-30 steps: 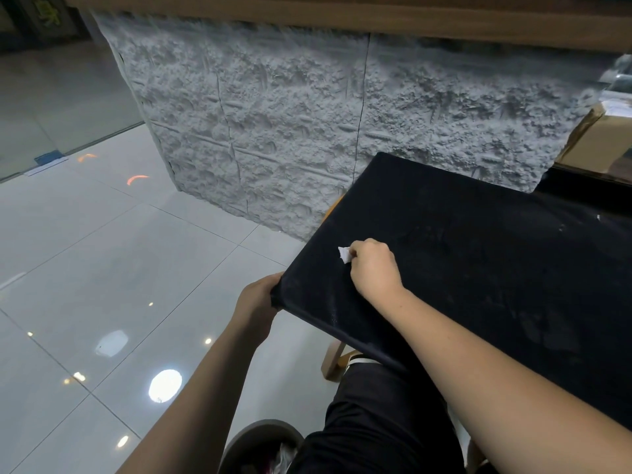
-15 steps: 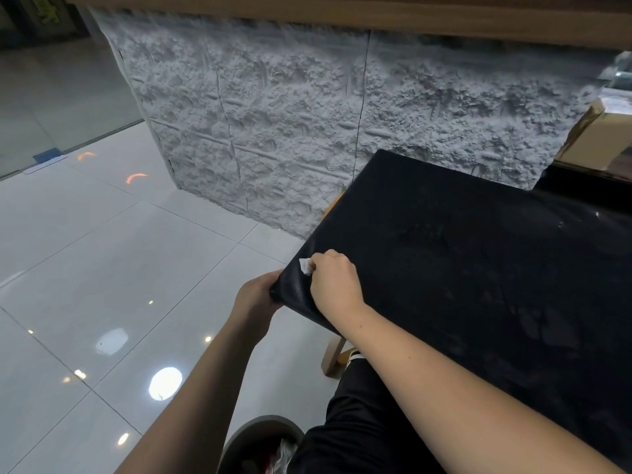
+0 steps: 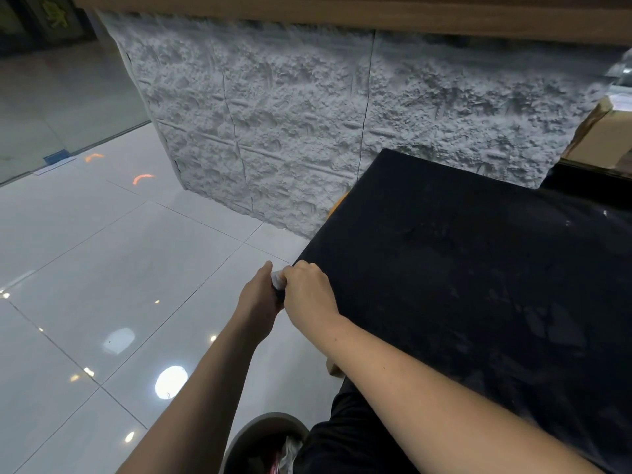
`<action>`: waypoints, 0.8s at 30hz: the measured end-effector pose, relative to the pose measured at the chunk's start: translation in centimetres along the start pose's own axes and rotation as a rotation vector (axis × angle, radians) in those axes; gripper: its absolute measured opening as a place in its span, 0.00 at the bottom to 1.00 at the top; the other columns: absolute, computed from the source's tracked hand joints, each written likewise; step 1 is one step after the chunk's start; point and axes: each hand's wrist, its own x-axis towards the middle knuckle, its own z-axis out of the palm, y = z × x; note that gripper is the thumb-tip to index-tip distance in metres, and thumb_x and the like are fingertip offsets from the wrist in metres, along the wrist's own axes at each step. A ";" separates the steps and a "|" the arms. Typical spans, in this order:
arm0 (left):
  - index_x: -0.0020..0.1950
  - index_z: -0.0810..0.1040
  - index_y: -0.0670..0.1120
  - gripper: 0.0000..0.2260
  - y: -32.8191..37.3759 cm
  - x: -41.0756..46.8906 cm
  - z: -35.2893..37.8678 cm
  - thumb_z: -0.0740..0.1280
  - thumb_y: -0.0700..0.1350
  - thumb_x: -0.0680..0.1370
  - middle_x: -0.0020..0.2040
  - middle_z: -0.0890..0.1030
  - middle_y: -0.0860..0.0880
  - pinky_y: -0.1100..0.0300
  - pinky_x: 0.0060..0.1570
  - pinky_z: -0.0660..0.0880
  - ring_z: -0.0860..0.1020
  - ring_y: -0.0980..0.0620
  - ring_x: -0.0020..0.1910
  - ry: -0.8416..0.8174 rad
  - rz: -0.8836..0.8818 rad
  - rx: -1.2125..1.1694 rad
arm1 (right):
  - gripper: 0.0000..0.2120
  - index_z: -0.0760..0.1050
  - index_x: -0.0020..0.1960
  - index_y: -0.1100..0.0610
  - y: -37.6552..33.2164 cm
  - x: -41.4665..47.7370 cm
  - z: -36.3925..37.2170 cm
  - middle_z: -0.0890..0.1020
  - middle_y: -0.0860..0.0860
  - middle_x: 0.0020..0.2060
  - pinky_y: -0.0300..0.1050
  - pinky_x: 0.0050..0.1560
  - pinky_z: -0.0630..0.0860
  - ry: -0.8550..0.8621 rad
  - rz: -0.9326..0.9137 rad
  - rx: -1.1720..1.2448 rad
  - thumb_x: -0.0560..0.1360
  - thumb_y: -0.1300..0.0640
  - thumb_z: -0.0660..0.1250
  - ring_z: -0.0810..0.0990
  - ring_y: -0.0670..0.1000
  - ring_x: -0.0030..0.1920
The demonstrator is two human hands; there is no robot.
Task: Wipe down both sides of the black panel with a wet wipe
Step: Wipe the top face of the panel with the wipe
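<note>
Head view: your black panel lies tilted across the frame from 2 to 5 o'clock, its near-left corner reaching to just below the centre. Its surface shows pale smears and dusty patches, heaviest toward 4 o'clock. Your right hand sits on that corner with fingers curled, pinching the wet wipe; only a small white fold of the wipe shows past the knuckles, at the panel's very edge. Your left hand clasps the same corner from the 9 o'clock side, thumb raised and touching the wipe, fingers hidden under the panel. The two hands are in contact. A wooden piece shows below the panel's lower edge. A grey textured wall stands at 12 o'clock, a cardboard box at 2 o'clock, glossy floor tiles from 7 to 10 o'clock, and a round bin at 6 o'clock.
</note>
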 end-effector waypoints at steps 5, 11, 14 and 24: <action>0.57 0.77 0.35 0.24 0.0 0.0 0.3 0.55 0.55 0.88 0.54 0.85 0.41 0.52 0.68 0.74 0.85 0.48 0.59 -0.007 -0.017 -0.055 | 0.14 0.78 0.46 0.54 0.6 -0.3 0.0 0.77 0.51 0.47 0.40 0.46 0.65 -0.059 -0.046 0.022 0.76 0.72 0.62 0.72 0.51 0.50; 0.62 0.84 0.42 0.24 -0.2 0.4 -0.1 0.54 0.56 0.87 0.56 0.87 0.42 0.44 0.69 0.76 0.86 0.44 0.57 0.019 0.086 0.182 | 0.13 0.80 0.55 0.56 3.4 -1.4 -1.0 0.78 0.52 0.52 0.41 0.48 0.66 -0.062 -0.077 -0.057 0.76 0.70 0.65 0.73 0.53 0.53; 0.61 0.84 0.42 0.23 -0.3 0.5 -0.1 0.55 0.55 0.87 0.56 0.87 0.43 0.45 0.68 0.76 0.86 0.45 0.56 0.018 0.087 0.170 | 0.15 0.80 0.52 0.55 4.8 -2.4 -1.5 0.78 0.51 0.50 0.39 0.47 0.63 -0.038 -0.077 -0.055 0.74 0.71 0.64 0.72 0.51 0.52; 0.63 0.82 0.40 0.19 -0.2 0.0 0.1 0.57 0.50 0.85 0.58 0.87 0.46 0.48 0.63 0.80 0.85 0.46 0.59 0.052 0.108 0.182 | 0.14 0.80 0.47 0.53 7.3 -4.9 -3.0 0.77 0.49 0.46 0.38 0.46 0.63 0.005 -0.074 -0.111 0.74 0.71 0.64 0.73 0.51 0.49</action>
